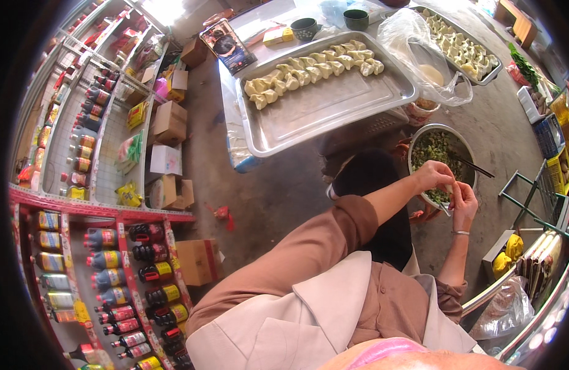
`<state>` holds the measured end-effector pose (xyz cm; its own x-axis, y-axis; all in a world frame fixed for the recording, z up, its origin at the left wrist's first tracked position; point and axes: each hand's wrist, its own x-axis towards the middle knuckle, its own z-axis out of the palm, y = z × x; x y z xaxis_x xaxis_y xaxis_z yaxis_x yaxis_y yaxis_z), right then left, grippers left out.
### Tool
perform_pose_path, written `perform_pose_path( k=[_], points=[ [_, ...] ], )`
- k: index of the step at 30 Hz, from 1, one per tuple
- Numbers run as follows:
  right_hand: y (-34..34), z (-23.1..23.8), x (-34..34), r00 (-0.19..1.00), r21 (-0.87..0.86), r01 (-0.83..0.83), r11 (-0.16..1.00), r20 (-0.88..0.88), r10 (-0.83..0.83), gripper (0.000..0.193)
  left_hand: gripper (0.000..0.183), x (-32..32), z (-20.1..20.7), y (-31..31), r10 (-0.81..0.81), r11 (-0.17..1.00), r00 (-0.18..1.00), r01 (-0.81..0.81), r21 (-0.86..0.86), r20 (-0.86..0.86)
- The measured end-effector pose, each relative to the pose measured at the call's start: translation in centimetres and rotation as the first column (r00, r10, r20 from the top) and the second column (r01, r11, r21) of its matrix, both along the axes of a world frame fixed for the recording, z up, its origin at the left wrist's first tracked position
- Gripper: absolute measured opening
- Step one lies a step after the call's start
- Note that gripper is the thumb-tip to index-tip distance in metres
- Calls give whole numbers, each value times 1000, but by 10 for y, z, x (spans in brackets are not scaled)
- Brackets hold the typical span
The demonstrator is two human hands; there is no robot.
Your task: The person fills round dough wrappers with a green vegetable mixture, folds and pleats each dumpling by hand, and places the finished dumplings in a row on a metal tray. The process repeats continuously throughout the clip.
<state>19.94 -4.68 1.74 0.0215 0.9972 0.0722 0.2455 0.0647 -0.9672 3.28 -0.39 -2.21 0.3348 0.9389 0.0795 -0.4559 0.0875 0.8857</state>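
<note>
Both my hands meet over the near side of a metal bowl (411, 152) filled with chopped green filling (437, 146). My left hand (435, 177) pinches a small, pale dumpling (447, 187) from the left. The fingers of my right hand (464, 200) close on its other side; the dumpling is mostly hidden by my fingers. Dark chopsticks (477, 166) rest in the bowl and stick out over its right rim. Beyond my left forearm, a large metal tray (333, 111) carries rows of finished dumplings (312, 69) along its far side.
A second tray of dumplings (460, 46) stands far right, beside a clear plastic bag (414, 40) over pale dough. Dark cups (305, 28) sit behind the near tray. Bottle-filled shelves (105, 246) line the left; cardboard boxes (198, 262) stand by them. A green metal frame (528, 200) is at right.
</note>
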Motion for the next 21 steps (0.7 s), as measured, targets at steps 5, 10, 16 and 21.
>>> perform_pose_path(
  k=[5, 10, 16, 21],
  points=[
    [-4, 18, -11, 974, -58, 65, 996, -215, -76, 12, 19, -4, 30, -14, 171, 985, 952, -157, 75, -253],
    [-26, 48, -8, 964, 4, 132, 991, -235, -127, 13, 39, -16, 56, -22, -77, 946, 967, 149, -289, 243],
    [-35, 69, -8, 991, 73, 107, 992, -88, -100, 11, 24, -23, 75, -28, -162, 933, 980, 190, -305, 116],
    [-40, 75, -10, 995, 132, 103, 986, -24, -101, 10, 23, -23, 74, -28, -154, 930, 983, 178, -322, 99]
  ],
)
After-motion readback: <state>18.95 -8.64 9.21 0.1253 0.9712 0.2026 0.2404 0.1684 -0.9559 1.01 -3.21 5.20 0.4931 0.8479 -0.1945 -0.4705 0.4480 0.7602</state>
